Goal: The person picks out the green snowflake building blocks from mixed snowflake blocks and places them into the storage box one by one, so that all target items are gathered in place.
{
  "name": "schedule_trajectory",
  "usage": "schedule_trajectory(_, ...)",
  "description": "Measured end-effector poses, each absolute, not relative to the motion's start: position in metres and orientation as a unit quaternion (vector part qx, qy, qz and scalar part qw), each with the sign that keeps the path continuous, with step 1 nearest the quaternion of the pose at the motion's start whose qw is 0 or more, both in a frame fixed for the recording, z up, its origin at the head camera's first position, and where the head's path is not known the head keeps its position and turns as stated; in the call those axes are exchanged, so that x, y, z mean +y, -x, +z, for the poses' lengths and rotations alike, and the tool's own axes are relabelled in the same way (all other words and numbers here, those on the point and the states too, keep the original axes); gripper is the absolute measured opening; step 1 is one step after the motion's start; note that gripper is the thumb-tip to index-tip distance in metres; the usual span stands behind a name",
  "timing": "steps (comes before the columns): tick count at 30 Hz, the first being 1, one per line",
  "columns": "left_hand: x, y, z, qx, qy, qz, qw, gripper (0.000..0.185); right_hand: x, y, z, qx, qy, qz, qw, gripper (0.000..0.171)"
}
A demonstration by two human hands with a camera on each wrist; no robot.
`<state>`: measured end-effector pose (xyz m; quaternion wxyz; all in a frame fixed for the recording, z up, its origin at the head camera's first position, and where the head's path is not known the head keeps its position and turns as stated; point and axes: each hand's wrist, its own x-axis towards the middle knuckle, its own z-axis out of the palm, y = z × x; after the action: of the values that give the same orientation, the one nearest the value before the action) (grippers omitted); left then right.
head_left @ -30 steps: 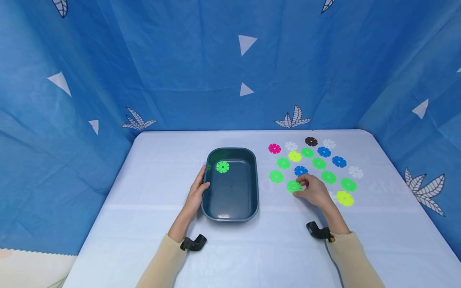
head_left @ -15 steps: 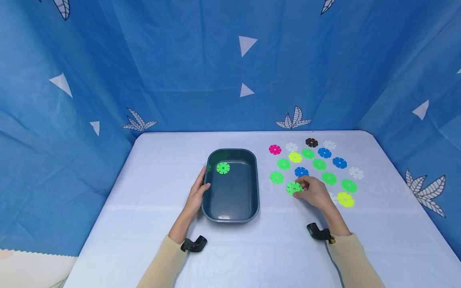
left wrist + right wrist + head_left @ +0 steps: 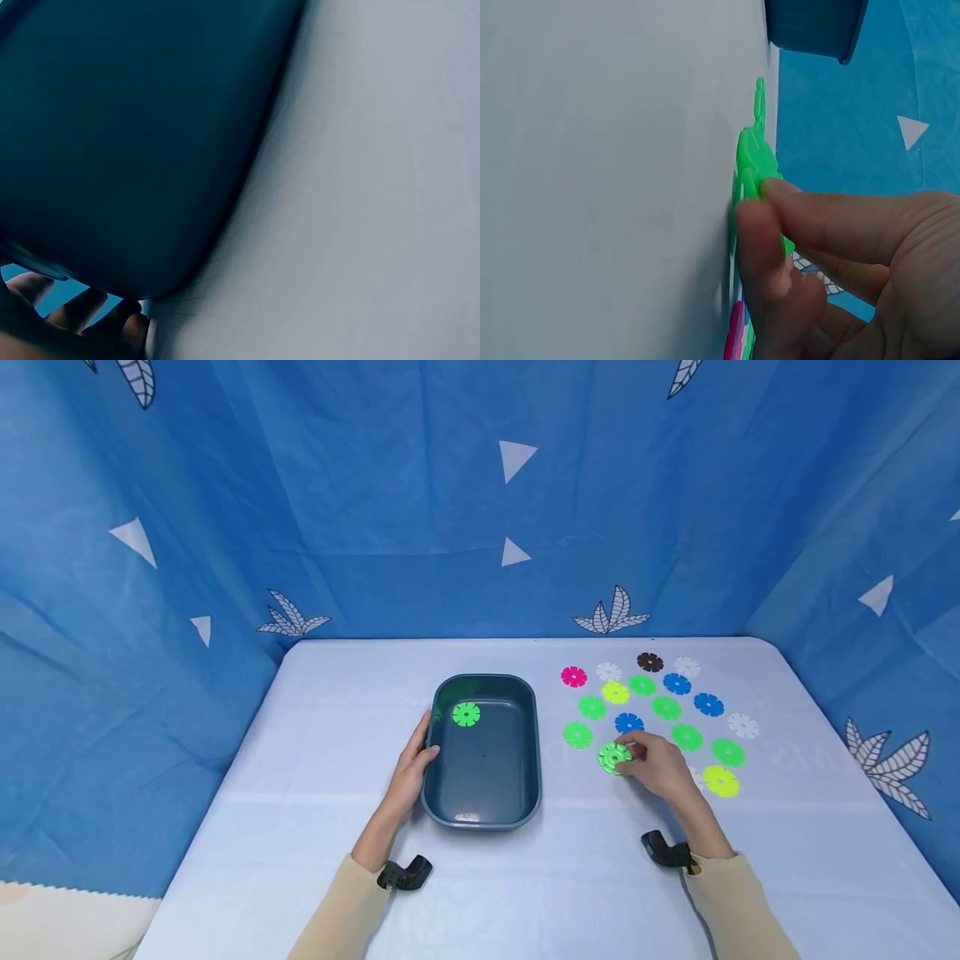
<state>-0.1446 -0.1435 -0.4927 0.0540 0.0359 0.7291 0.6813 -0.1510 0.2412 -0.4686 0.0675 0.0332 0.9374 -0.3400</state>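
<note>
My left hand grips the left wall of a dark blue-green plastic tub, thumb over the rim and fingers outside. In the left wrist view, fingertips press against the tub's outer wall. One green snowflake disc, round and slotted, lies inside the tub. To the right of the tub, my right hand pinches another green snowflake disc between thumb and fingers. The right wrist view shows this held green disc edge-on, close to the white tabletop. A pink disc is partly hidden below the hand there.
Several loose discs lie spread behind and right of my right hand, including a pink one, a brown one, a blue one and a yellow one. A blue patterned curtain hangs behind the white table.
The green disc in my right fingers has been picked up slightly and turned in the pinch. The head view has shifted a little. My left hand and the tub stay in place.
</note>
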Motion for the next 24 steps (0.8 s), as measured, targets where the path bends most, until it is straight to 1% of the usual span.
schedule_trajectory(11, -0.143, 0.146, -0.493, 0.728, -0.036, 0.682, 0.055, 0.059, 0.246, 0.151, -0.461, 0.906, -0.015, -0.41, 0.109, 0.036)
schedule_trajectory(20, -0.142, 0.146, -0.492, 0.728, -0.036, 0.682, 0.055, 0.059, 0.243, 0.16, -0.449, 0.899, -0.005, -0.43, 0.084, 0.036)
schedule_trajectory(24, -0.142, 0.145, -0.491, 0.727, -0.031, 0.683, 0.059, 0.059, 0.236, 0.167, -0.438, 0.88, 0.01, -0.466, 0.089, 0.037)
